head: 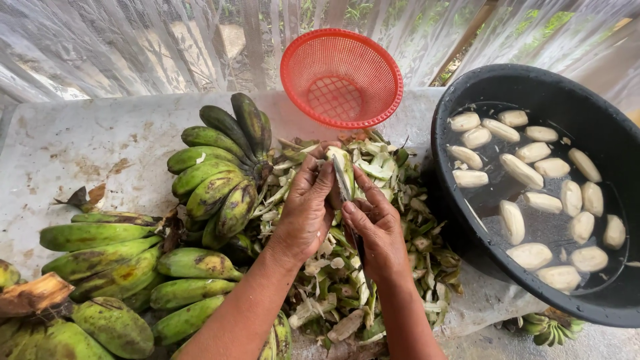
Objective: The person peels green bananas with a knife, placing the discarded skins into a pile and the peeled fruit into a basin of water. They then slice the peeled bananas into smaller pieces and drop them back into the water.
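Green banana, half peeled, sits clenched in the left hand; the right hand grips one knife against it; right of the grip, one black basin floats about twenty peeled bananas; above, one red basket.

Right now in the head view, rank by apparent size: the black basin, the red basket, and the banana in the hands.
1. Black basin, largest, though it sits nearer the camera.
2. Red basket.
3. Banana, smallest, partly covered by the hands.
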